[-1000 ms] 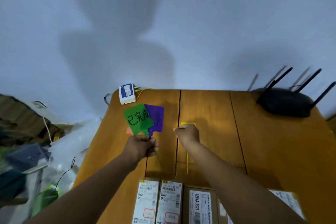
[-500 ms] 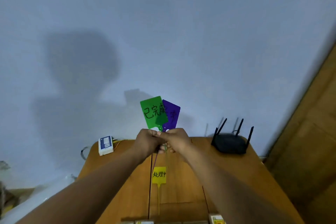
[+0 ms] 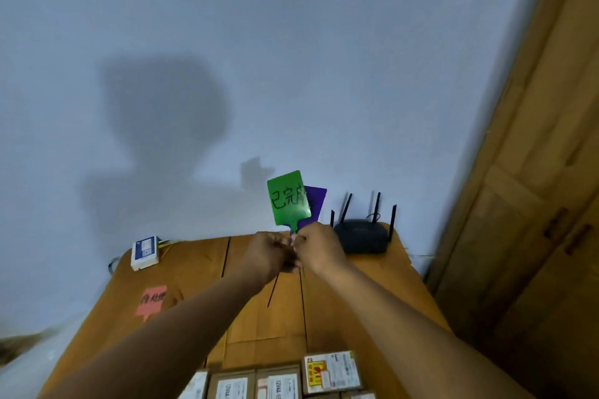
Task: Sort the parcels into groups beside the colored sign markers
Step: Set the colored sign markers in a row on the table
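Note:
A green sign marker (image 3: 288,198) with black writing stands upright above the wooden table (image 3: 363,298), and a purple sign marker (image 3: 316,204) sits just behind it. My left hand (image 3: 270,253) and my right hand (image 3: 319,248) meet at the stems below the two signs and pinch them. A pink sign marker (image 3: 151,301) lies flat on the table's left side. Several cardboard parcels (image 3: 330,372) with white labels line the near edge at the bottom of the view. The stems' lower parts are partly hidden by my hands.
A black router (image 3: 361,236) with antennas stands at the table's far right corner. A small white box (image 3: 145,252) with a cable rests at the far left corner. A wooden cabinet (image 3: 534,220) rises on the right. The wall (image 3: 227,42) is right behind.
My hands with the green and purple signs have shifted right, closer to the router. The view turned: the pink sign now shows on the left, and the yellow sign is out of sight.

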`<action>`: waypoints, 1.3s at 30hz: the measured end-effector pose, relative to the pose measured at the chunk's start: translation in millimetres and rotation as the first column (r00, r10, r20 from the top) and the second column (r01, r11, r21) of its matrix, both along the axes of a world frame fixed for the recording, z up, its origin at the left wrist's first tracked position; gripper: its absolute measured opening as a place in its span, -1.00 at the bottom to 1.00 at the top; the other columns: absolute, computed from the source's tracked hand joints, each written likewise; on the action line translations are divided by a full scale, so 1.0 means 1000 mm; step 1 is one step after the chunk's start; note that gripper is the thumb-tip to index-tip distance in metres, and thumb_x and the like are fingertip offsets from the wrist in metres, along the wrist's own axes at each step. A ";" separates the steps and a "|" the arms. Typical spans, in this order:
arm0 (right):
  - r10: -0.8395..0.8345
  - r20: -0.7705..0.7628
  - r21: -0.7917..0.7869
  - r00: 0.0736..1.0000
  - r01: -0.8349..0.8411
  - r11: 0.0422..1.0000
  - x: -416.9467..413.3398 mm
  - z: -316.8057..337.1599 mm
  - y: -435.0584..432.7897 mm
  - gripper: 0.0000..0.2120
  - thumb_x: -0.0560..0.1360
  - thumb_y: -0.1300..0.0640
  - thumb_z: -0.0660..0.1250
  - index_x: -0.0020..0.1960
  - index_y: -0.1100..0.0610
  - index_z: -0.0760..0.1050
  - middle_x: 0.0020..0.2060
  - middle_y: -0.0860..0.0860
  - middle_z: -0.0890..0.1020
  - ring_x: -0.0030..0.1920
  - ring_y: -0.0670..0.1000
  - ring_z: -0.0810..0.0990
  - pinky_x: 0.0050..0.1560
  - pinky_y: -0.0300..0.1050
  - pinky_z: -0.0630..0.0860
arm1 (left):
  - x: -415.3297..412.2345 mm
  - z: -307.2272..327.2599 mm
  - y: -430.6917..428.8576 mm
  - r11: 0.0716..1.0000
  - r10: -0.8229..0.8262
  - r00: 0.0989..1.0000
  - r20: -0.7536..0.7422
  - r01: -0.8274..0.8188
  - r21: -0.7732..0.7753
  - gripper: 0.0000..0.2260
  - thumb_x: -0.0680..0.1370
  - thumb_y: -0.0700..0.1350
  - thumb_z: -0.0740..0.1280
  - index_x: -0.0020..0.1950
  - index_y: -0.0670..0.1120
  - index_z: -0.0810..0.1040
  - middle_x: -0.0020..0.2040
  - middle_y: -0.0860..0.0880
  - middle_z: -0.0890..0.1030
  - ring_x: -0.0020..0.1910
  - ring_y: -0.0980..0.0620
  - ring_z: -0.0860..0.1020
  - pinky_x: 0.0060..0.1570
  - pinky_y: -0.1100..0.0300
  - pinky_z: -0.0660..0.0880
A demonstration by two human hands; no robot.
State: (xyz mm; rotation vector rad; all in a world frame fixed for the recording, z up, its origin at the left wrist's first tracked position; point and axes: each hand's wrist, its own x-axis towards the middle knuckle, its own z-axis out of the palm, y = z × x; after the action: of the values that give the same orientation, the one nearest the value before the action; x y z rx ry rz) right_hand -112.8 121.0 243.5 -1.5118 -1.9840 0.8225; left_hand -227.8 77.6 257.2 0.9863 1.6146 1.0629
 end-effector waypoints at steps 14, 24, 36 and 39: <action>-0.259 -0.163 -0.473 0.952 0.155 0.867 0.028 -0.174 0.056 -0.74 0.64 0.21 0.24 -0.20 0.17 0.56 -0.28 0.13 0.67 -0.33 0.09 0.66 -0.30 -0.03 0.68 | -0.070 -0.163 0.022 0.885 0.372 0.928 0.028 -0.345 -0.312 -0.93 0.61 -0.32 0.30 0.02 -0.35 0.51 -0.23 -0.23 0.58 -0.31 -0.13 0.64 -0.44 0.10 0.60; -0.103 0.051 -0.651 0.993 0.112 0.751 -0.053 -0.331 0.099 -0.79 0.61 0.16 0.26 0.09 0.27 0.58 0.02 0.22 0.66 -0.15 0.20 0.70 -0.32 -0.01 0.69 | -0.116 -0.304 0.005 0.747 0.560 0.827 0.039 -0.485 -0.454 -0.96 0.60 -0.34 0.31 -0.04 -0.30 0.54 -0.17 -0.29 0.63 -0.26 -0.18 0.67 -0.32 0.05 0.61; 0.114 0.298 -0.463 0.948 0.039 0.886 -0.066 -0.275 0.088 -0.70 0.61 -0.04 0.27 0.09 0.18 0.59 -0.03 0.08 0.65 -0.12 0.03 0.61 -0.19 -0.08 0.55 | -0.122 -0.248 0.036 0.851 0.443 0.892 0.093 -0.385 -0.358 -0.88 0.57 -0.33 0.37 0.04 -0.38 0.57 -0.19 -0.28 0.62 -0.26 -0.16 0.66 -0.34 0.12 0.66; -0.017 -0.059 -0.551 0.998 -0.018 0.834 -0.061 -0.215 0.102 -0.68 0.59 -0.07 0.31 -0.05 0.18 0.64 -0.15 0.11 0.70 -0.15 0.09 0.69 -0.06 0.07 0.66 | -0.099 -0.209 0.063 0.893 0.381 0.918 0.112 -0.334 -0.301 -0.85 0.57 -0.30 0.38 0.07 -0.38 0.58 -0.18 -0.27 0.65 -0.26 -0.16 0.68 -0.37 0.10 0.65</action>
State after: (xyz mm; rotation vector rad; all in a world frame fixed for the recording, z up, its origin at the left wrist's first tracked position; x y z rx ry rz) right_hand -173.4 223.3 28.6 -1.7577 -1.7804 1.5244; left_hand -326.3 140.6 47.8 0.4062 1.7847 1.0919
